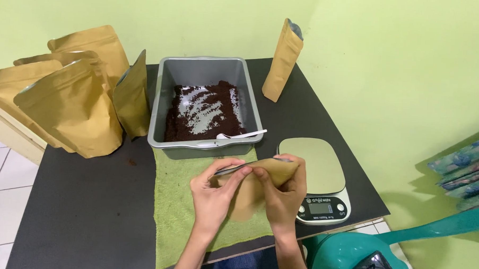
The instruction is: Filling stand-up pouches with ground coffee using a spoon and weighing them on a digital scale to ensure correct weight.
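A dark table (88,209) fills the frame. At upper left, a group of filled-looking kraft pouches (70,107) is seen standing, and one more pouch (282,61) at upper centre. In the grey tray (207,72), little brown powder (208,115) is left, with a white spoon (242,134). At lower centre, over the green cloth (178,212), a kraft pouch (251,190) is pinched at its mouth by the left hand (213,194) and right hand (285,197); its long axis is tilted, mouth toward upper right, beside the scale (317,174).

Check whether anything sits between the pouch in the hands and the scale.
Nothing visible does. Both hands, left and right, hold the pouch just beside the scale, whose plate is bare.
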